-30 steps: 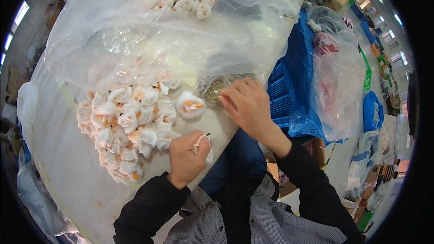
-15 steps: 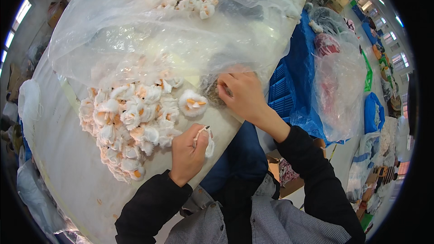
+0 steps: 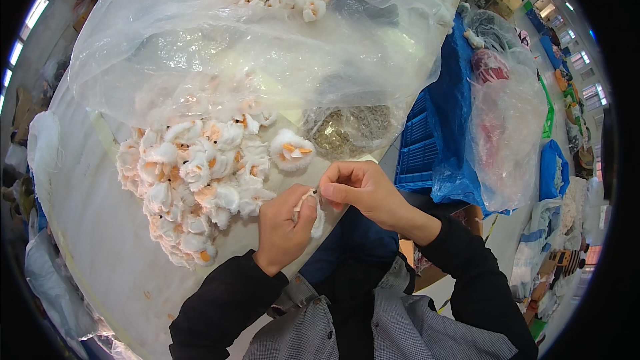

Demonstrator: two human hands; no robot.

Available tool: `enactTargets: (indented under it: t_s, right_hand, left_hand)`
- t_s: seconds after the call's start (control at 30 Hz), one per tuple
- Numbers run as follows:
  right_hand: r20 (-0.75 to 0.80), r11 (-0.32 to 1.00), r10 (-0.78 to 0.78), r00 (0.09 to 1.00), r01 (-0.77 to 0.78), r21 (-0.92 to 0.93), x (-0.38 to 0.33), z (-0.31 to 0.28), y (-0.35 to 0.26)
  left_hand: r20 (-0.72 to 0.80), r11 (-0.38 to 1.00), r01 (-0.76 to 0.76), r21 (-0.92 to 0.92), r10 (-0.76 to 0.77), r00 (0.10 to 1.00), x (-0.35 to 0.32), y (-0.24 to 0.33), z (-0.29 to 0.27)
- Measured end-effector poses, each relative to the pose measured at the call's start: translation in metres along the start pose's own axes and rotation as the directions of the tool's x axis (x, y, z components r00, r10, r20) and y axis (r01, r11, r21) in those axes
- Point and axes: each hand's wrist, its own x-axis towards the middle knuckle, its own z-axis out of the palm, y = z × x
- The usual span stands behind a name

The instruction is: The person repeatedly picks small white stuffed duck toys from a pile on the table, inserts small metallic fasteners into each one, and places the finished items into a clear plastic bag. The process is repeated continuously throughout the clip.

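Head view shows your left hand [image 3: 285, 227] curled closed around a small white fluffy piece [image 3: 315, 217], which sticks out from the fist on the side away from the heap of white and orange fluffy pieces [image 3: 197, 183]. Your right hand [image 3: 363, 190] meets it there, thumb and forefinger pinched shut at the top of that piece; what they pinch is too small to make out. Both hands sit just beside the heap, on its near right side, over the edge of the pale surface [image 3: 100, 227]. One single fluffy piece [image 3: 292, 150] lies apart from the heap, just beyond your hands. Past it, a clear bag of small dark metal bits [image 3: 350, 130] rests near the surface's edge; the bits blur together through the plastic. A large clear plastic bag [image 3: 253, 47] drapes over the far side of the heap, hiding more pieces behind its folds. Right of the surface's edge stands a blue crate [image 3: 417, 153] under blue sheeting. Bare surface stretches left of the heap and toward you.
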Motion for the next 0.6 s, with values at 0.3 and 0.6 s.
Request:
enactTargets:
  t_s: [0.3,0.6]
  right_hand:
    - [-0.041,0.99,-0.043,0.998,0.037,-0.136,-0.004,0.002,-0.001]
    - [0.07,0.772,-0.258,0.964,0.249,-0.584,-0.007,0.002,-0.017]
  left_hand:
    - [-0.021,0.998,-0.045,0.05,0.046,0.999,0.0,-0.001,0.003]
    - [0.002,0.991,-0.07,0.116,0.071,0.997,0.0,-0.001,0.005]
